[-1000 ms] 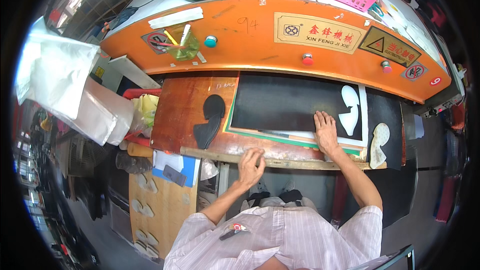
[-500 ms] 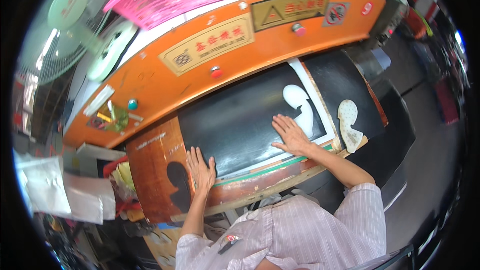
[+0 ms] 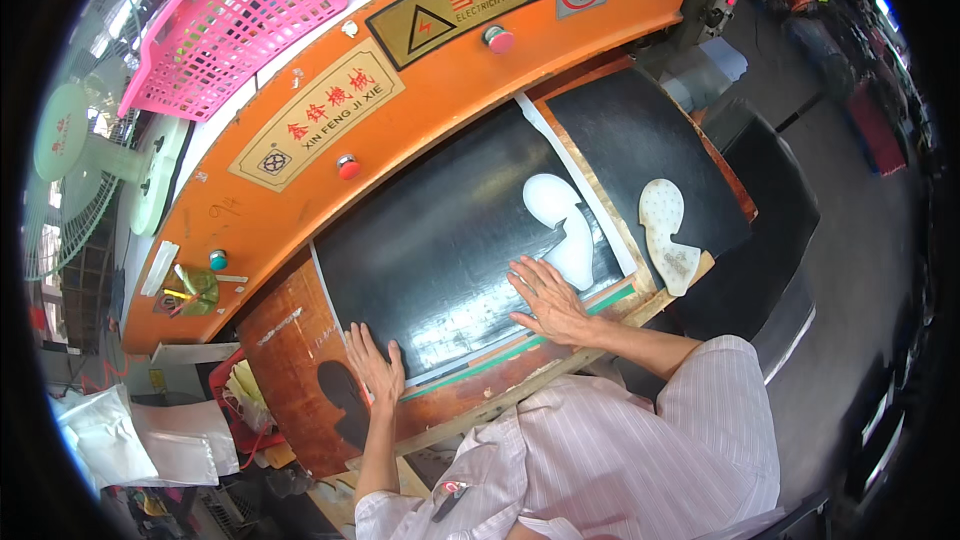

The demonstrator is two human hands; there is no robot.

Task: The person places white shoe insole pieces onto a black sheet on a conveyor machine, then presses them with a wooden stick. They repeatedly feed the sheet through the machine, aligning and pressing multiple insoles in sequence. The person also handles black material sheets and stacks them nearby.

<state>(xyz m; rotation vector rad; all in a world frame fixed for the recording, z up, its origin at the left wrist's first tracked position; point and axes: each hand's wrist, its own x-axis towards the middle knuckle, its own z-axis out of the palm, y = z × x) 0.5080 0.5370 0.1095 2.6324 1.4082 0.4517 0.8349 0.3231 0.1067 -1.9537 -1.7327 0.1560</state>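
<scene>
A black sheet (image 3: 420,250) lies on a white board whose edge (image 3: 578,175) shows beside it. My left hand (image 3: 374,362) rests flat on the sheet's near left corner, fingers spread and thumb apart. Palm down, my right hand (image 3: 550,306) lies on the near right part, fingers stretched out. Just beyond its fingertips is a white curved shape (image 3: 552,202), round at one end and notched in the middle; whether it is a cut-out or a piece on top, I cannot tell. Neither hand grips anything.
A pale speckled piece (image 3: 663,215) of like outline lies on a black surface at right. A dark one (image 3: 342,395) lies on the brown board (image 3: 290,340) at left. Behind stands an orange machine beam (image 3: 420,110) with push buttons, a pink basket (image 3: 240,25) and a green fan (image 3: 65,135).
The black sheet has slid right over the white board: a white strip now shows at its left, and the right strip is narrower. Both hands stay flat on it. The view has shifted.
</scene>
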